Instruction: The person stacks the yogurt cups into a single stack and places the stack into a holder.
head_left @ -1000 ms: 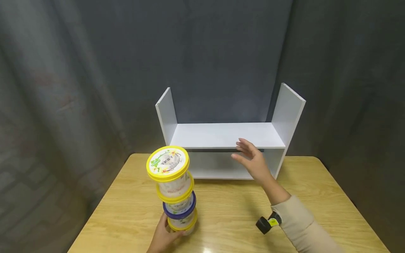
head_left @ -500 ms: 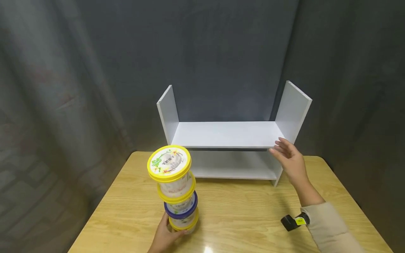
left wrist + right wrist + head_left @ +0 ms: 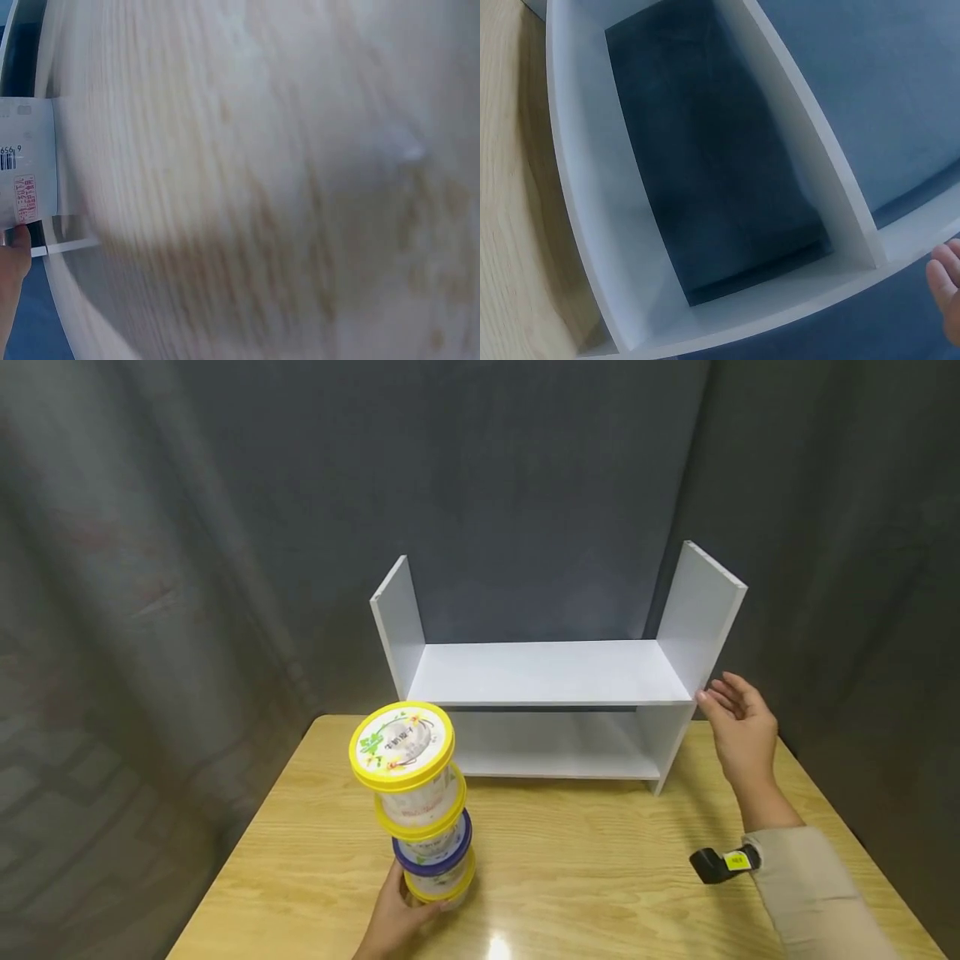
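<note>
Several round white tubs stand in a leaning stack [image 3: 420, 802] at the front left of the table in the head view. Their lids are yellow, except one blue lid [image 3: 435, 856] low in the stack. My left hand [image 3: 396, 910] grips the lowest tub from the left, its far fingers hidden. In the left wrist view a pale tub wall [image 3: 28, 165] with a barcode shows above my thumb [image 3: 19, 251]. My right hand [image 3: 742, 735] holds nothing, its fingers loosely bent beside the white shelf's right side panel [image 3: 701, 618]. Whether the thumb touches the panel I cannot tell.
The white two-level shelf [image 3: 547, 672] stands at the back of the wooden table [image 3: 570, 860]. Grey curtains [image 3: 540, 493] hang behind it and on both sides. A black wrist camera [image 3: 712, 864] sits below my right hand.
My right hand has moved right, from in front of the shelf to beside its right panel. My left hand and the stack have hardly moved; the view has shifted slightly.
</note>
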Available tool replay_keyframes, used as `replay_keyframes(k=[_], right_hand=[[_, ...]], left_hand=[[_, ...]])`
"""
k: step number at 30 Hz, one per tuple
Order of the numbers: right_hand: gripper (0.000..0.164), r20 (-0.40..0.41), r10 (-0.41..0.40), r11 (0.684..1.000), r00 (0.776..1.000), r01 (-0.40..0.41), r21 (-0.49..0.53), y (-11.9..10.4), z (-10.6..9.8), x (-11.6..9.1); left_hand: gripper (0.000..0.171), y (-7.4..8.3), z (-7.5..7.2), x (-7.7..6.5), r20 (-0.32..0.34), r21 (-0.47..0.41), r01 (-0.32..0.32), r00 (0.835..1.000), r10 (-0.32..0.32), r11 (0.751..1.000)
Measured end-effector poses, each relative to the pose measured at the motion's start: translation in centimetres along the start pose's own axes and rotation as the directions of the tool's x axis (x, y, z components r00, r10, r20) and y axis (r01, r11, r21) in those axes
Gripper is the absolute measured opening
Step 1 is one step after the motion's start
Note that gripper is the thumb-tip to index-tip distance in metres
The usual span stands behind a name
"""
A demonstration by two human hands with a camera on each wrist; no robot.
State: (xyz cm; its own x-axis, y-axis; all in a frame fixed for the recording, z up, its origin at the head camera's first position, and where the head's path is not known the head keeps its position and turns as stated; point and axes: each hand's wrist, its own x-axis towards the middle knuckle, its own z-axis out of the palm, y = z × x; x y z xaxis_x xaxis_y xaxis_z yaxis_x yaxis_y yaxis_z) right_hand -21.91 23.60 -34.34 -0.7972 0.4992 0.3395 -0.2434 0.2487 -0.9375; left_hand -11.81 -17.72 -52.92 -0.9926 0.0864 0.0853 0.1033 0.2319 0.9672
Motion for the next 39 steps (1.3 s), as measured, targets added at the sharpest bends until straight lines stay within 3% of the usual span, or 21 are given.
replay_keyframes(k=[10,15,21,29,39], right_hand=[[0.042,-0.06,0.053,0.996,0.997,-0.057,-0.074,0.4,1.0,2.4],[0.041,-0.07,0.089,0.993,0.994,-0.094,-0.07,0.6,2.1,3.6],[0.035,-0.114,0.098,0.986,0.989,-0.111,-0.122,1.0,2.7,3.9],[0.033,-0.119,0.068,0.974,0.991,-0.092,-0.207,1.2,2.4,4.3],[0.034,-0.112,0.116,0.977,0.987,-0.134,-0.168,1.4,2.5,4.2]], left_hand=[[0.076,0.3,0.1,0.3,-0.032,-0.009,-0.061,0.998,0.061,0.998],[0.077,0.6,0.1,0.5,-0.044,-0.014,-0.039,0.998,0.039,0.999],[0.078,0.8,0.4,0.3,-0.034,-0.015,-0.013,0.999,0.013,1.0],[0.079,0.2,0.8,0.6,-0.052,-0.022,-0.049,0.997,0.048,0.999],[0.08,0.5,1.1,0.5,-0.031,-0.022,-0.033,0.999,0.032,0.999]])
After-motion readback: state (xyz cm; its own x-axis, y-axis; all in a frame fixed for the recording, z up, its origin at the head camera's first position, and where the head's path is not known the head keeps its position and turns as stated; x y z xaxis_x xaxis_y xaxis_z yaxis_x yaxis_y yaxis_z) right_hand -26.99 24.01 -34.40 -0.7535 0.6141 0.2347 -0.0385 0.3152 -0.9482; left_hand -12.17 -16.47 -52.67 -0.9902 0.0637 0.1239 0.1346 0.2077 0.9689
